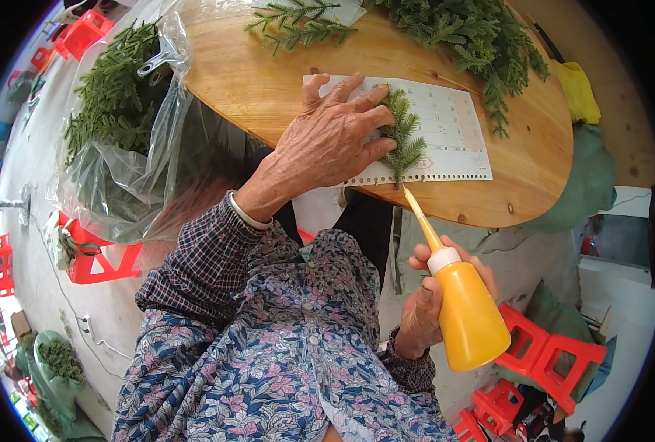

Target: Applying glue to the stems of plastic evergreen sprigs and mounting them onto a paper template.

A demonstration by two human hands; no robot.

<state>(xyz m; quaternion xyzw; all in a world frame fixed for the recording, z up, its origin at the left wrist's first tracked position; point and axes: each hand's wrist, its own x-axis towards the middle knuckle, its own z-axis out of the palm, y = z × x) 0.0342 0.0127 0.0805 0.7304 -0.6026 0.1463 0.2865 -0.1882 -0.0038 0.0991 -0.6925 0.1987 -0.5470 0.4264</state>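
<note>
A green artificial fir sprig (402, 136) lies on a sheet of calendar paper (453, 125) with a row of punched holes along its near edge. My left hand (338, 132) is open, fingers spread over the paper, with some fingertips resting against the sprig's left side. In my right hand (427, 302) is a yellow squeeze bottle (471, 317) with a white collar and a long tapered nozzle. Its tip points up and left, at or very near the sprig's stem end. Part of my right hand is hidden behind the bottle.
The oval wooden table (253, 88) carries a heap of fir branches (467, 37) and a smaller branch (298, 26). At left stands a clear plastic bag (158, 177) full of greenery, with red stools (106, 261) below. A yellow cloth (578, 92) lies at the table's right edge.
</note>
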